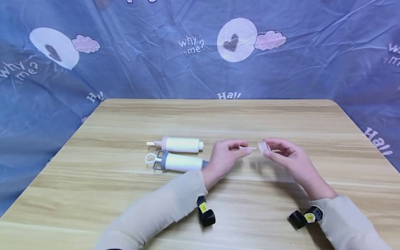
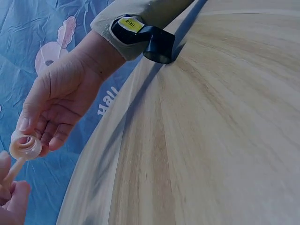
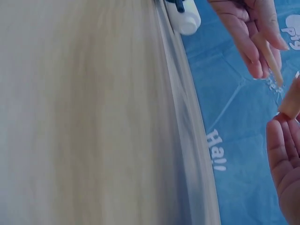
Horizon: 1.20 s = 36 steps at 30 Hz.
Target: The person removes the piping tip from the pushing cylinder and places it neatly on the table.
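My left hand (image 1: 222,156) pinches a small pale pink piece with a thin stem (image 1: 253,148) that points to the right. Just beyond the stem's tip, a short round pale ring-like cap (image 1: 262,147) is held between the thumb and fingers of my right hand (image 1: 290,160). Seen from the left wrist, the cap (image 2: 26,149) looks partly see-through, its opening facing the stem. The right wrist view shows the stem piece (image 3: 270,58) and the cap (image 3: 289,102) close together but apart. Both hands are raised above the table.
On the wooden table (image 1: 125,208), left of my left hand, lie two white cylinders: one with a pink collar and handle (image 1: 182,144), one with a grey collar and looped handle (image 1: 184,162), its right end partly behind my left hand. A blue printed cloth (image 1: 156,69) hangs behind.
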{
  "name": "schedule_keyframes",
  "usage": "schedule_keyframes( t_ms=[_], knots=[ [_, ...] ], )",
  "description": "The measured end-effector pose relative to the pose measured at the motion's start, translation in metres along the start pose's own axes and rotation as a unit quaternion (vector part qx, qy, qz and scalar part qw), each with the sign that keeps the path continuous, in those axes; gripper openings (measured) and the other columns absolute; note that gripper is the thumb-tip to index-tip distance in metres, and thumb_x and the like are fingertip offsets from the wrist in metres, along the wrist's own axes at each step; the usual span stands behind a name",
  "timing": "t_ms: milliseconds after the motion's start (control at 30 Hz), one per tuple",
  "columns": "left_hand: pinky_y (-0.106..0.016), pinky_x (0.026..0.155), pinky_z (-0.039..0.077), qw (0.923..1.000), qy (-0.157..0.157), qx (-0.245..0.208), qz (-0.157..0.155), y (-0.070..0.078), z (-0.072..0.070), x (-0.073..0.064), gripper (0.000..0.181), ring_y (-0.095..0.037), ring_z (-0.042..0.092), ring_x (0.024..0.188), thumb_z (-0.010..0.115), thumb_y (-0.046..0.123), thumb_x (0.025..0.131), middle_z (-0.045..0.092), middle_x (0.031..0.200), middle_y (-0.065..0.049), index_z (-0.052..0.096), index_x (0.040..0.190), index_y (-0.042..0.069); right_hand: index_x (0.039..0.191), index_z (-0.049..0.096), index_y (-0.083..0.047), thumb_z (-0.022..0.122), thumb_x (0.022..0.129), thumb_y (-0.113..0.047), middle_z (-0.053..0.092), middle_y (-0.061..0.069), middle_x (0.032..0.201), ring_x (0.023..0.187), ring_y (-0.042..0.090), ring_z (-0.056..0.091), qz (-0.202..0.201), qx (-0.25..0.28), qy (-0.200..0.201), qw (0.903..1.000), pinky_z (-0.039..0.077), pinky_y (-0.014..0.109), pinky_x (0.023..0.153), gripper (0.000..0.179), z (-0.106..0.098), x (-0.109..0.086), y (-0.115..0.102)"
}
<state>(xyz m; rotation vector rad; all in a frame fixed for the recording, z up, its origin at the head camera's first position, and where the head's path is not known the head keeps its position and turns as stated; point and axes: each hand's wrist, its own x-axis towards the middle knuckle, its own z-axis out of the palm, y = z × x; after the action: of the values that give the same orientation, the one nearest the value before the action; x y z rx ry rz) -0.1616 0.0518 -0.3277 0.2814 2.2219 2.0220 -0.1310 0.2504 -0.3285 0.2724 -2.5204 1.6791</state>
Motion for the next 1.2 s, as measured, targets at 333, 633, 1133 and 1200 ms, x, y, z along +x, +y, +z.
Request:
schedule_keyframes(
  t_ms=[333,633,1133,1200],
  knots=[
    [-0.017,0.062,0.041,0.9979,0.036,0.053,0.001,-0.008,0.016,0.009,0.017,-0.004,0.047,0.069,0.073,0.013,0.078,0.061,0.075,0.006,0.073,0.094,0.008,0.123,0.058,-0.009,0.066,0.086,-0.015,0.059,-0.025,0.102,0.085,-0.004,0.060,0.026,-0.031,0.016,0.9990,0.047,0.011,0.070,0.039,-0.016,0.002,0.016],
    [-0.016,0.063,0.044,0.9937,0.075,0.083,-0.007,-0.018,0.034,0.015,0.020,-0.002,0.050,0.071,0.071,0.011,0.080,0.067,0.081,0.005,0.072,0.099,0.010,0.125,0.055,-0.002,0.067,0.086,-0.019,0.054,-0.031,0.100,0.085,-0.009,0.056,0.039,-0.077,0.003,0.9962,0.046,0.007,0.073,0.044,-0.028,0.009,0.032],
    [-0.018,0.056,0.042,0.9865,0.094,0.134,-0.009,-0.031,0.053,0.022,0.014,-0.002,0.048,0.065,0.067,0.015,0.084,0.057,0.071,0.010,0.073,0.096,0.014,0.123,0.054,0.005,0.070,0.083,-0.021,0.055,-0.032,0.088,0.084,-0.012,0.052,0.076,-0.083,-0.002,0.9937,0.043,0.007,0.068,0.050,-0.033,0.022,0.050],
    [-0.017,0.056,0.042,0.9856,0.092,0.142,-0.001,-0.032,0.056,0.023,0.014,-0.002,0.049,0.065,0.066,0.015,0.084,0.060,0.072,0.009,0.072,0.097,0.014,0.124,0.054,0.005,0.069,0.083,-0.021,0.055,-0.031,0.088,0.083,-0.011,0.051,0.081,-0.090,-0.009,0.9926,0.043,0.008,0.067,0.051,-0.035,0.022,0.051]
  ],
)
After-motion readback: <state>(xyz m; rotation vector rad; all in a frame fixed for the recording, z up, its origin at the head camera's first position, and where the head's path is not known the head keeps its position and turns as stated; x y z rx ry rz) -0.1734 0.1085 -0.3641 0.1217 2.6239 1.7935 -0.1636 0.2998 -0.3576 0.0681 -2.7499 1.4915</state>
